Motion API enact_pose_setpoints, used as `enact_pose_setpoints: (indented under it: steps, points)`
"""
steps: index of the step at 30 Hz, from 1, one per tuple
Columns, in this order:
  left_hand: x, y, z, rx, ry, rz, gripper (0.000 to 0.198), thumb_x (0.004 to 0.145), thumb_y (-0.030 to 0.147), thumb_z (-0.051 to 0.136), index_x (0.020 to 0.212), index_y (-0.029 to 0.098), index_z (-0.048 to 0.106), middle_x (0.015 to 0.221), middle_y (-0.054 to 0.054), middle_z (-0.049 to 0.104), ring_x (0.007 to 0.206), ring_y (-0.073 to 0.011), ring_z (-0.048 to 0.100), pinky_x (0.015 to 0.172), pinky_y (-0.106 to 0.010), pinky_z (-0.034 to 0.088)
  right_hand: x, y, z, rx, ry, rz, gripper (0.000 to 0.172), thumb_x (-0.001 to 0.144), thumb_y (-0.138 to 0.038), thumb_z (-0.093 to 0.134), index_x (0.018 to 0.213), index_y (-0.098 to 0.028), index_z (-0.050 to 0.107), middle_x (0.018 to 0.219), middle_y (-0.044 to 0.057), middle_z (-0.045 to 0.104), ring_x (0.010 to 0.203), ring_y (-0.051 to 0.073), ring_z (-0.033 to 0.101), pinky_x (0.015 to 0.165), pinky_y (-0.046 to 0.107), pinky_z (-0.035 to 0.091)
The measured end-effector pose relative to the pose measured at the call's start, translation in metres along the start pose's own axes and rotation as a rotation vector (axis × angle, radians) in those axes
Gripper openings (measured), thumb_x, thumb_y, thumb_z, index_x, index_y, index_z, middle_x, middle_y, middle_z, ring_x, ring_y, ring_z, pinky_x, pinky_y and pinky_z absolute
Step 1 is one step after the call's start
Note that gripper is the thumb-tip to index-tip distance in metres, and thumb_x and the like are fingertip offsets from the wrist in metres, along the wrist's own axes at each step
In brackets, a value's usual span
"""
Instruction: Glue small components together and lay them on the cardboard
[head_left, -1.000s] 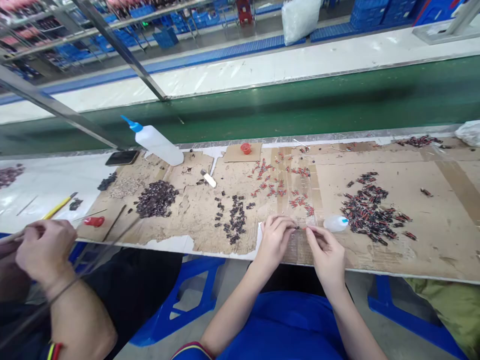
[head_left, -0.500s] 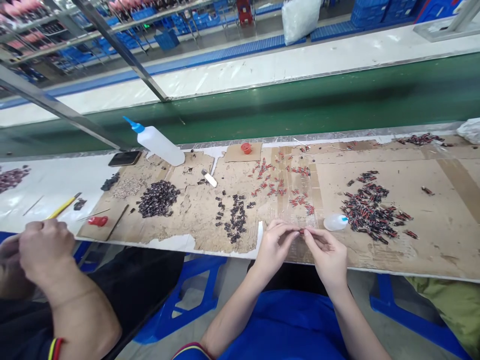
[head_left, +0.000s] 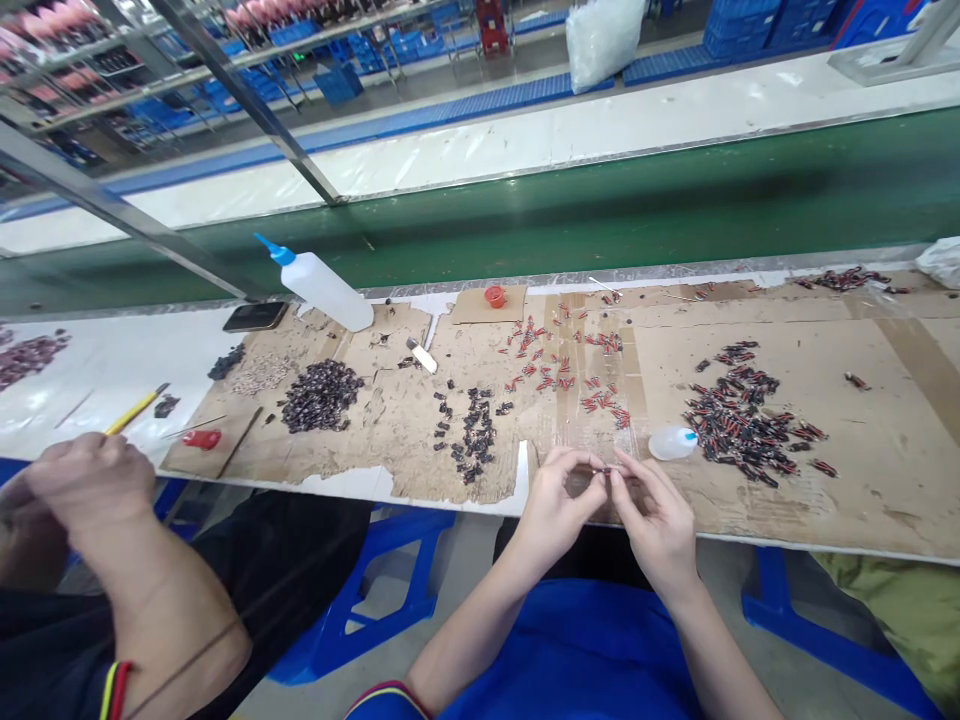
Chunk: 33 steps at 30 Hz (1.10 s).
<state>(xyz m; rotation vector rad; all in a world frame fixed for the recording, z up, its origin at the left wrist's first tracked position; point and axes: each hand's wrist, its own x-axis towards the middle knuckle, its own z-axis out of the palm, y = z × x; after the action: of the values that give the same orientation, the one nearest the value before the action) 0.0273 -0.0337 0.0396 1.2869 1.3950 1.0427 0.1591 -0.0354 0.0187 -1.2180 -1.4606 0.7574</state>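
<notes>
Both hands have drawn back toward the bench (head_left: 862,500) edge, left hand (head_left: 556,492) and right hand (head_left: 654,510) pinching one tiny dark part (head_left: 602,468) between fingertips, apparently mid-assembly, beside the small bottle (head_left: 673,443).

Bare forearms, blue top, no gloves.
Left hand (head_left: 553,497) and right hand (head_left: 660,518) uncovered, no rings or watch visible; both forearms bare to past the elbow; bright blue garment (head_left: 570,650) across lap and torso; short sleeve at left arm edged in red and yellow trim (head_left: 390,695); nails short, unpainted.
</notes>
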Motion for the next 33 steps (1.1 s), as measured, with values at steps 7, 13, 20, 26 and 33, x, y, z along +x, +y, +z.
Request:
enact_pose_setpoints:
  steps: [7,13,20,26,33]
  points:
    - [0.003,0.013,-0.009,0.050,-0.044,0.201,0.031,0.085,0.026,0.065,0.115,0.024,0.058,0.109,-0.005,0.068,0.108,-0.0203,0.060,0.099,-0.036,0.045,0.006,-0.008,-0.034,-0.340,0.133,-0.468,0.046,0.084,-0.003,0.061,0.124,-0.027,0.064,0.083,0.002,0.069,0.073,0.014,0.067,0.068,0.025,0.056]
    - [0.040,-0.013,-0.071,0.727,0.408,0.172,0.018,0.089,0.017,0.056,0.102,0.024,0.067,0.117,-0.008,0.067,0.118,-0.0287,0.051,0.101,-0.051,0.033,0.029,0.011,-0.078,-0.459,0.425,-0.328,0.034,0.087,-0.016,0.061,0.120,-0.024,0.066,0.118,0.009,0.068,0.109,0.027,0.064,0.096,0.049,0.049]
    - [0.055,-0.040,-0.090,0.903,0.326,0.136,0.017,0.088,0.015,0.057,0.089,0.024,0.071,0.094,-0.008,0.072,0.102,-0.0318,0.051,0.092,-0.050,0.031,0.035,0.032,-0.066,-0.592,0.070,-0.264,0.053,0.079,-0.052,0.068,0.120,-0.020,0.062,0.111,0.013,0.068,0.127,0.037,0.044,0.102,0.057,0.039]
    - [0.046,-0.030,-0.085,0.864,0.319,0.141,0.030,0.089,0.011,0.053,0.106,0.028,0.071,0.096,-0.008,0.070,0.097,-0.0289,0.054,0.090,-0.047,0.034,0.030,0.038,-0.050,-0.396,0.041,-0.147,0.028,0.080,-0.042,0.069,0.096,-0.023,0.057,0.111,0.011,0.069,0.130,0.032,0.046,0.104,0.057,0.038]
    - [0.027,-0.023,-0.037,0.510,-0.018,0.205,0.009,0.084,0.021,0.068,0.084,0.026,0.075,0.086,-0.003,0.074,0.090,-0.0217,0.062,0.087,-0.039,0.040,0.022,0.034,-0.040,0.025,0.128,0.130,0.044,0.064,-0.051,0.080,0.091,-0.021,0.060,0.090,0.008,0.073,0.081,0.025,0.070,0.073,0.039,0.057]
